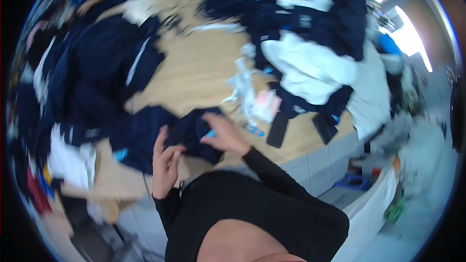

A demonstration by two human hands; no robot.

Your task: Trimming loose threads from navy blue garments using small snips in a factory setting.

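Observation:
A dark navy garment (143, 133) lies bunched at the table's near edge, with a small light-blue patch (120, 155) at its lower left. My left hand (166, 165) is over its near middle, fingers stretched and the thumb apart, with nothing visible in it. On the garment's right part, my right hand (227, 135) curls its thumb and fingers about a small light-blue piece (210, 134). Blur hides whether that piece is a tag on the cloth or a separate thing.
Navy garments (92, 68) are heaped at left; another navy heap (310, 24) with white cloth (310, 70) is at right. White strips (242, 90), a pink-and-white bundle (267, 106) and a dark phone-like slab (277, 130) lie nearer. A person's arm (99, 0) shows far left.

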